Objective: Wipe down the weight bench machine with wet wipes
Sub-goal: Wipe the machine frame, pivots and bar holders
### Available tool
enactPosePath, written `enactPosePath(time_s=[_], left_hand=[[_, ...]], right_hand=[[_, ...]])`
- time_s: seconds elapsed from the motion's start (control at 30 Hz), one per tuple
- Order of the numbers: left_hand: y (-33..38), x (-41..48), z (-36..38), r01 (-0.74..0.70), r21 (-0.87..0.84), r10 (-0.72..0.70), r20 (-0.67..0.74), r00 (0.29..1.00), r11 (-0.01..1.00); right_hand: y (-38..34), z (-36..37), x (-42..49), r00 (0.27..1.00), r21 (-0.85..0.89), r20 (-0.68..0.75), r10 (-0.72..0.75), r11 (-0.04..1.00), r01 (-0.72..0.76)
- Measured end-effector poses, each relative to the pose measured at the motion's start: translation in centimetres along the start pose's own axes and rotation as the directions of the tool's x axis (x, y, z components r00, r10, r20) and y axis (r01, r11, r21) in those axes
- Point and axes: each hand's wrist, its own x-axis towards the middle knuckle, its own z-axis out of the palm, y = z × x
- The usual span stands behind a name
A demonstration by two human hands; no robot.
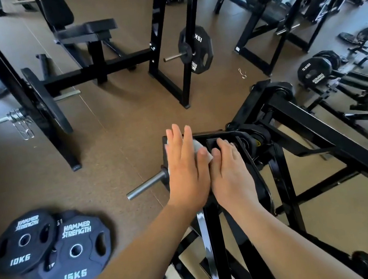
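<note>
Left hand point(186, 169), flat, fingers spread, presses wet wipe point(199, 149) onto machine arm point(225, 134); right hand point(229, 173) grips arm, apparently steadying it.

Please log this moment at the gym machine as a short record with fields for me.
setting: gym, brown floor
left hand: flat, pressing a white wipe onto the black machine arm
right hand: resting on the arm beside it, fingers curled over the edge
bare peg: sticks out left of the hands
loose plates: 10KG and 15KG, overlapping on the floor
</note>
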Motion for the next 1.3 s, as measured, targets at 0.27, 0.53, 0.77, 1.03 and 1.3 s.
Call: enactPosePath(time_s=[0.27, 0.53, 0.77, 1.03, 1.3], left_hand=[[-0.7, -6.6, -3.1, 0.23, -0.365, -0.258, -0.029, 0.966, 0.902], [0.5, 1.1, -4.7, 0.268, -0.458, -0.357, -0.119, 0.926, 0.848], [-1.7, 6.5, -3.5, 0.375, -0.262, -0.317, 0.237, 0.918, 0.889], [-0.3, -2.1, -2.7, 0.41, -0.387, -0.39, 0.133, 0.911, 0.826], [-1.0, 6.9, -3.6, 0.425, -0.146, -0.381, 0.256, 0.888, 0.893]], right_hand=[[0.1, 0.1, -0.1, 0.999, -0.059, -0.025, -0.022, 0.998, 0.02], [0.2, 0.3, -0.1, 0.997, -0.035, -0.056, -0.043, 0.999, 0.041], [0.0, 0.3, -0.2, 0.998, -0.056, -0.051, -0.03, 0.998, 0.027], [0.1, 0.4, -0.1, 0.998, -0.029, -0.066, -0.024, 0.999, 0.022], [0.8, 0.6, 0.1, 0.997, -0.025, -0.054, -0.06, 0.998, 0.059]])
